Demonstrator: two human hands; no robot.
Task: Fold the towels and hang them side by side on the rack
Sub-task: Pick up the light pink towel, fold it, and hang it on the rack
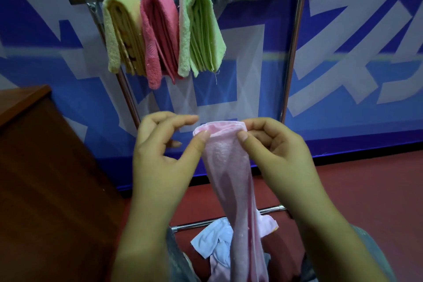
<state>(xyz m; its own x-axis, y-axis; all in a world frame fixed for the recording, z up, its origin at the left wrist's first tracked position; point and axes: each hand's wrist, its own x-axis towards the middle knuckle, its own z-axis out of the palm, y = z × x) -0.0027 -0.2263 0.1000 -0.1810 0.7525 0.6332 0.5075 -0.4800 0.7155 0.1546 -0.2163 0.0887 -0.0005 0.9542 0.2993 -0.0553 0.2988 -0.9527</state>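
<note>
wall (343, 30): blue with pale grey shapes; floor (366, 190): dark red; cabinet (45, 167): brown wood (left side)

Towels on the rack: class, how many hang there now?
3, side by side at the rack's left end: yellow towel, pink towel, then green towel. None seems hidden.
</note>
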